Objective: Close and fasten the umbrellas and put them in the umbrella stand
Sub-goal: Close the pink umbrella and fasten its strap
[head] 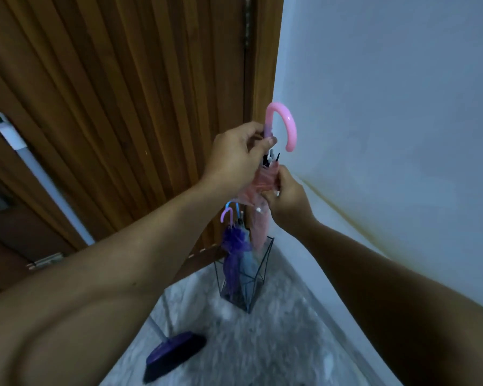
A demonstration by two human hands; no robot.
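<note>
I hold a folded pink umbrella (261, 221) upright, its curved pink handle (286, 126) at the top. My left hand (234, 157) grips the shaft just under the handle. My right hand (283, 196) pinches the gathered pink canopy a little lower, at a small white fastening. The umbrella's lower end hangs over a black wire umbrella stand (262, 268) in the corner. A purple umbrella (233, 246) and a blue umbrella (246, 263) stand inside the stand, handles up.
A ribbed wooden door (123, 107) is on the left, a pale wall (388, 107) on the right. A purple broom head (176, 355) lies on the speckled floor (276, 344) near me, its white pole (42, 176) leaning against the door.
</note>
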